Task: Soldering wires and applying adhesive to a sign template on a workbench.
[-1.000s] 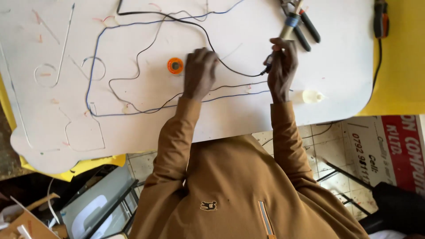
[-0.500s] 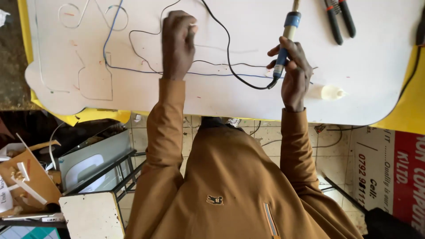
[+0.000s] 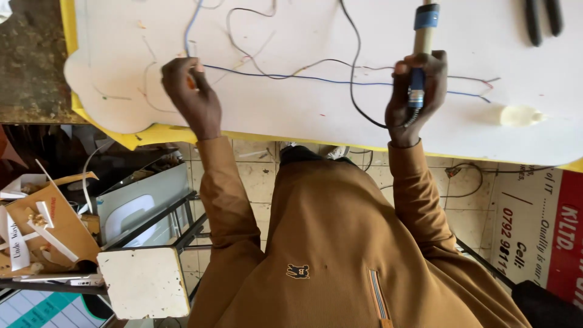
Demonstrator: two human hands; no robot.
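Note:
My left hand (image 3: 189, 97) rests on the white board (image 3: 303, 115), fingers pinched on the near end of a thin blue wire (image 3: 291, 77) that runs right across the board. A bit of something orange shows under the fingers. My right hand (image 3: 416, 100) is closed around a soldering iron (image 3: 423, 36) with a blue and beige handle, held just above the same wire. Its black cord (image 3: 354, 73) loops away over the board. More thin wires (image 3: 243, 42) lie tangled further back.
Black-handled pliers (image 3: 542, 23) lie at the far right and a pale blob-shaped thing (image 3: 519, 115) sits near the board's front edge. A yellow sheet (image 3: 155, 132) sticks out under the board. Below are a white-seated stool (image 3: 143, 282), a cardboard box (image 3: 45, 228) and a red sign (image 3: 562, 237).
My left hand has slid left along the board, away from the orange roll, and now pinches the blue wire. My right hand keeps hold of the soldering iron, now further from the pliers.

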